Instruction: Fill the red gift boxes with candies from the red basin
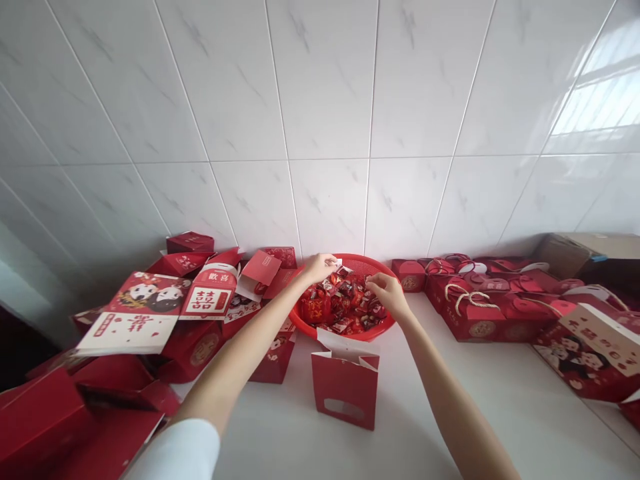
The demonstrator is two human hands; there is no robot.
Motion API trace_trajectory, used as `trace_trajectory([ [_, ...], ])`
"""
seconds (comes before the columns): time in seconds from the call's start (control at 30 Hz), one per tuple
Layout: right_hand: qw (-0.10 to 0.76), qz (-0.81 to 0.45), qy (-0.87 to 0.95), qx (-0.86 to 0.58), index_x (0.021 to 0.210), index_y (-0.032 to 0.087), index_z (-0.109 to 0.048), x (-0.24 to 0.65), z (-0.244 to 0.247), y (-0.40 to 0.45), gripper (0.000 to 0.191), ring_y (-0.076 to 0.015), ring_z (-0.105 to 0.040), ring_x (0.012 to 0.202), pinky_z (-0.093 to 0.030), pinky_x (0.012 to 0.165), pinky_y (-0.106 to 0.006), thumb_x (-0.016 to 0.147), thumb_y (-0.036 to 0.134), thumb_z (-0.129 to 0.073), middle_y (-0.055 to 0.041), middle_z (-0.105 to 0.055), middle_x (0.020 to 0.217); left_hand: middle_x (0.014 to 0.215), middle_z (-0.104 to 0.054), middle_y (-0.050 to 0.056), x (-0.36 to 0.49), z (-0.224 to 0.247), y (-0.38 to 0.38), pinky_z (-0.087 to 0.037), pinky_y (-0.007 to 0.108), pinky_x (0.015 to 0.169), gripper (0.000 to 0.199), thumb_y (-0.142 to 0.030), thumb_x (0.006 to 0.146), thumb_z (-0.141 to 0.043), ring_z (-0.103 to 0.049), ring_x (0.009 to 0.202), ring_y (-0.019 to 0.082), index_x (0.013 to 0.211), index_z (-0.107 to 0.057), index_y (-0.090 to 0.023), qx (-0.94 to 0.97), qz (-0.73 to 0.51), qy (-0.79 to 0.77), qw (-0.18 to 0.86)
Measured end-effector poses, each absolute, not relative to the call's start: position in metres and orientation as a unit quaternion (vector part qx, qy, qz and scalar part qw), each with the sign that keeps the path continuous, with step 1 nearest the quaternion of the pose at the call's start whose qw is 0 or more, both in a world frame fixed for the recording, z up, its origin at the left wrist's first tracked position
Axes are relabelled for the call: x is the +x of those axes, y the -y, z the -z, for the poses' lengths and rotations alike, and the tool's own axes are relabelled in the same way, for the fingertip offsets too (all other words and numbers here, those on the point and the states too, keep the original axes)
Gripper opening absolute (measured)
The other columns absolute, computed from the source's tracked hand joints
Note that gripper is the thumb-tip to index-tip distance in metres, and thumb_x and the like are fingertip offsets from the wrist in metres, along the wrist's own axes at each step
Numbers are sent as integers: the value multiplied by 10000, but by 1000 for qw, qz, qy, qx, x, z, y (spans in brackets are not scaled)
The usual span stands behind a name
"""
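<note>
A red plastic basket [360,337] full of wrapped candies [345,300] stands against the tiled wall. My left hand [321,267] is over its back left rim, fingers pinched on a small white piece [339,262] whose kind I cannot make out. At the basket's right side my right hand [389,294] is closed with fingertips together above the candies; whatever is between them is too small to name. In front of the basket a red paper gift box [345,390] stands upright, its top open and a pale oval window low on its front.
Folded and half-open red boxes [200,300] are heaped on the left, close to my left forearm. Several closed red boxes with rope handles [483,317] line the right side. A cardboard box [575,248] sits behind them. White counter [415,413] shows between the groups.
</note>
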State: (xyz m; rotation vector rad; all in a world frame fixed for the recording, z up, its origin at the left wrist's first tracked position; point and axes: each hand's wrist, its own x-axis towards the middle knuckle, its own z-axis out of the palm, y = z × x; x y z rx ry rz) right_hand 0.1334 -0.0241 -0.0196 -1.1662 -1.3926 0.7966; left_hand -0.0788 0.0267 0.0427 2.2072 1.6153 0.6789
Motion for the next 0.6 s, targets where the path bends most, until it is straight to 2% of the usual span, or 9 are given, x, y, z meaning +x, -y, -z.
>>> trace_trajectory([
  [0.1, 550, -307, 603, -489, 690, 212, -675, 134, 21, 25, 147, -217, -660, 725, -486, 712, -337, 701, 351, -628, -33, -732, 745, 924, -769, 66, -64, -30, -60, -512, 297, 799, 123, -214, 695, -718, -705, 912, 246, 815, -731, -194, 798, -146, -564, 156],
  [0.2, 553, -304, 606, -484, 699, 215, -675, 134, 23, 25, 177, -219, -659, 722, -492, 712, -343, 720, 383, -624, -37, -738, 755, 892, -767, 31, -58, -16, -75, -512, 280, 726, 338, -147, 476, -821, -702, 848, 250, 794, -737, -225, 815, -59, -551, 169],
  [0.27, 551, -310, 604, -484, 702, 217, -672, 134, 23, 24, 192, -219, -658, 716, -493, 715, -348, 726, 399, -618, -37, -739, 758, 959, -769, 40, -58, -8, -79, -517, 289, 739, 461, -127, 398, -844, -698, 901, 276, 837, -748, -233, 820, -30, -545, 173],
  [0.37, 550, -316, 602, -485, 704, 219, -673, 134, 22, 24, 199, -223, -663, 724, -493, 721, -353, 723, 409, -617, -36, -742, 759, 988, -765, 66, -60, 0, -82, -517, 318, 788, 379, -139, 455, -820, -690, 962, 305, 820, -748, -214, 824, -23, -536, 180],
  [0.5, 554, -319, 597, -486, 698, 219, -670, 134, 20, 26, 185, -225, -669, 735, -497, 729, -353, 712, 396, -618, -34, -742, 757, 788, -753, 26, -66, -2, -80, -516, 294, 723, 139, -147, 582, -746, -707, 814, 258, 705, -733, -209, 828, -41, -515, 220],
  [0.6, 552, -328, 595, -483, 704, 215, -668, 135, 20, 26, 181, -218, -662, 727, -497, 716, -345, 713, 387, -612, -35, -732, 746, 860, -774, 21, -75, -12, -73, -528, 278, 760, 136, -191, 694, -706, -713, 861, 230, 820, -755, -203, 827, -101, -496, 245],
])
